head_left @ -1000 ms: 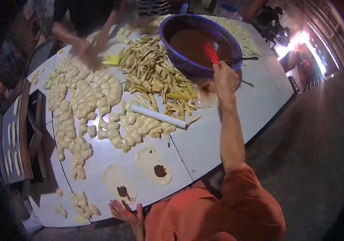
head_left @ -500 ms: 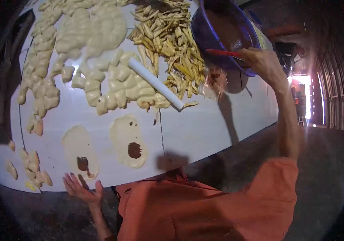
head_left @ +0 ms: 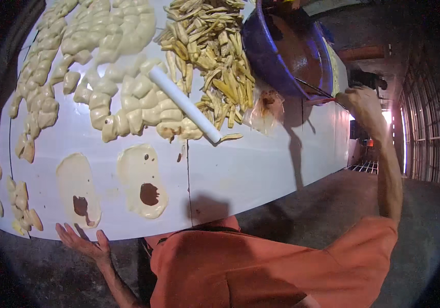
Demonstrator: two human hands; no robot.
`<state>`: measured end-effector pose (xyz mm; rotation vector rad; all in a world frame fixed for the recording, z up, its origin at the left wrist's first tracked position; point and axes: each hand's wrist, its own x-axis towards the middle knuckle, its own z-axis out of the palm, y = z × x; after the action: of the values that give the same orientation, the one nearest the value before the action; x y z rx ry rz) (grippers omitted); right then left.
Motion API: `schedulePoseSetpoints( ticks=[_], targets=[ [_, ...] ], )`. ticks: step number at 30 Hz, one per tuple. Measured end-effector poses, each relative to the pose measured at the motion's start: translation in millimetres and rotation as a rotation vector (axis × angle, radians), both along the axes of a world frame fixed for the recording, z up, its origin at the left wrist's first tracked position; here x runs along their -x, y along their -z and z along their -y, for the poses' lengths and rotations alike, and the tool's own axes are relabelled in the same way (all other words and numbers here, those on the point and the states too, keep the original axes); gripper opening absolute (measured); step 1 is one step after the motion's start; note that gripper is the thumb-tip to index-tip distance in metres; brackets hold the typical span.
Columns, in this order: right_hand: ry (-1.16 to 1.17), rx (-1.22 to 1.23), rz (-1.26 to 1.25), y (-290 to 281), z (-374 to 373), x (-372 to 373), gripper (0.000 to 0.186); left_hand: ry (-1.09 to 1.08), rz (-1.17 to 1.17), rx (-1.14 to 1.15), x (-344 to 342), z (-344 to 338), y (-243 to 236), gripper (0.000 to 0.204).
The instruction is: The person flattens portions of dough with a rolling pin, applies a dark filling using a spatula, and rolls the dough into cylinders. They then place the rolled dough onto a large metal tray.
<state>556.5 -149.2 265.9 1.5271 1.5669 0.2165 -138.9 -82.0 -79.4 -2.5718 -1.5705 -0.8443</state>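
My right hand (head_left: pixel 361 105) is closed around a utensil with a red handle (head_left: pixel 318 102); its thin dark end reaches over the rim of a blue-purple tub (head_left: pixel 261 56) that holds brown paste (head_left: pixel 296 51). The shape of the utensil's tip is hard to make out. At the table's front edge, my left hand (head_left: pixel 86 244) is open with fingers apart, holding nothing. Just beyond it lies a flattened oval of dough (head_left: pixel 73 174) with a dark brown dab (head_left: pixel 80 205). Another flat dough oval (head_left: pixel 127 159) to its right carries a similar dab (head_left: pixel 149 194).
Many pale dough lumps (head_left: pixel 143 105) cover the white table's (head_left: pixel 245 169) left and far parts. A white rolling rod (head_left: pixel 184 104) lies beside a heap of yellowish banana-like strips (head_left: pixel 225 56). A stained clear plastic bag (head_left: pixel 263 115) rests by the tub. Slatted wall (head_left: pixel 425 118) stands at right.
My right hand has moved right and lower, and the utensil now angles across the tub's near rim. The view has shifted, so the table contents sit further left. My left hand stays open.
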Motion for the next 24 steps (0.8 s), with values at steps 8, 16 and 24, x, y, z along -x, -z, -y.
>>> schedulePoseSetpoints(
  ticks=[8,16,24],
  targets=[
    [0.339,-0.816,-0.343,39.4,39.9,10.2,0.026,0.009,0.04,0.04,-1.0,0.4,9.7,0.083],
    [0.43,-1.078,-0.474,97.8,92.0,100.2,0.019,0.018,0.055,0.082,-5.6,-3.0,-0.2,0.086],
    [1.125,-1.242,-0.886,219.6,86.7,119.8,0.037,0.048,-0.079,0.141,10.5,-2.6,5.2,0.086]
  ],
)
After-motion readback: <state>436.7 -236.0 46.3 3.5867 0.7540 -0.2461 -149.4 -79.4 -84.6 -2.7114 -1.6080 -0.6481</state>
